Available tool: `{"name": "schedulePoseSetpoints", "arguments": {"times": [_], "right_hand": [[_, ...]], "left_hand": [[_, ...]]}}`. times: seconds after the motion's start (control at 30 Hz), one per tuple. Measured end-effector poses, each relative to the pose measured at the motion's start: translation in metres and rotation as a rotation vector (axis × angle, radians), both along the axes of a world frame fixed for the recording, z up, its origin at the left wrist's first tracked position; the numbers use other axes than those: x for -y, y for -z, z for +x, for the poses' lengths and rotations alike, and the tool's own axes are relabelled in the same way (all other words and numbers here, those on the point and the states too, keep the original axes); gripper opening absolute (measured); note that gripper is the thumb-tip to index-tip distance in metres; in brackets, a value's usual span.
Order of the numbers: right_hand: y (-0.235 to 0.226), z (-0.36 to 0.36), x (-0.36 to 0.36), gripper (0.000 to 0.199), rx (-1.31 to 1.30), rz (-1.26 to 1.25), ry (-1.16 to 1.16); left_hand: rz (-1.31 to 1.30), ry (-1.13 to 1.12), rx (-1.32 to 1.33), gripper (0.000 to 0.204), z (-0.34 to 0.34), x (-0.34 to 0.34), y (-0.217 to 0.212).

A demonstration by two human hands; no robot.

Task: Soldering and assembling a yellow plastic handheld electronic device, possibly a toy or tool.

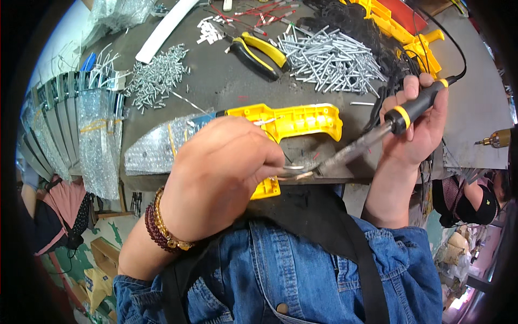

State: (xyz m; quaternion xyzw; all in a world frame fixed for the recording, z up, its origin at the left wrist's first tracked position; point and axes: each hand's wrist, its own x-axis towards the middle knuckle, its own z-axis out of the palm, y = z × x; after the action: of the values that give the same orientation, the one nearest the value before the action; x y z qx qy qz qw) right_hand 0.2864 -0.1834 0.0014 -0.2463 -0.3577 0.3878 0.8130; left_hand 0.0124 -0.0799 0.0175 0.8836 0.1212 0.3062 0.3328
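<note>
My left hand is closed over the near end of a yellow plastic handle shell that lies on the dark workbench, and thin silvery wire sticks out from under its fingers. My right hand grips a soldering iron with a black handle and yellow rings. The iron's metal tip touches the wire ends just right of my left fingers. A bubble-wrapped blade extends left from the yellow shell.
Yellow-and-black pliers, a pile of silver pins and a pile of small screws lie on the bench behind. More yellow shells are at the back right. Wrapped blades stack at the left. Another person sits at the right.
</note>
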Motion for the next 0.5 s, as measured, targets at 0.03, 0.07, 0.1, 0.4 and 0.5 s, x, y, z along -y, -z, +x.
{"name": "schedulePoseSetpoints", "arguments": {"times": [0.03, 0.07, 0.1, 0.4, 0.5], "right_hand": [[-0.001, -0.004, 0.000, 0.036, 0.016, 0.000, 0.025], [-0.002, -0.005, 0.000, 0.037, 0.033, 0.000, 0.049], [-0.002, -0.004, -0.001, 0.038, 0.060, -0.016, 0.080], [0.004, 0.006, 0.004, 0.038, 0.044, -0.008, 0.066], [0.006, 0.005, 0.001, 0.038, 0.039, -0.014, 0.095]], "left_hand": [[0.017, -0.010, -0.006, 0.018, 0.000, 0.001, 0.002], [0.035, -0.020, -0.011, 0.017, 0.000, 0.001, 0.004], [0.069, -0.030, 0.006, 0.016, 0.000, 0.001, 0.006], [0.118, -0.042, 0.016, 0.013, 0.000, 0.001, 0.007], [0.120, -0.039, 0.012, 0.013, 0.002, 0.001, 0.010]]}}
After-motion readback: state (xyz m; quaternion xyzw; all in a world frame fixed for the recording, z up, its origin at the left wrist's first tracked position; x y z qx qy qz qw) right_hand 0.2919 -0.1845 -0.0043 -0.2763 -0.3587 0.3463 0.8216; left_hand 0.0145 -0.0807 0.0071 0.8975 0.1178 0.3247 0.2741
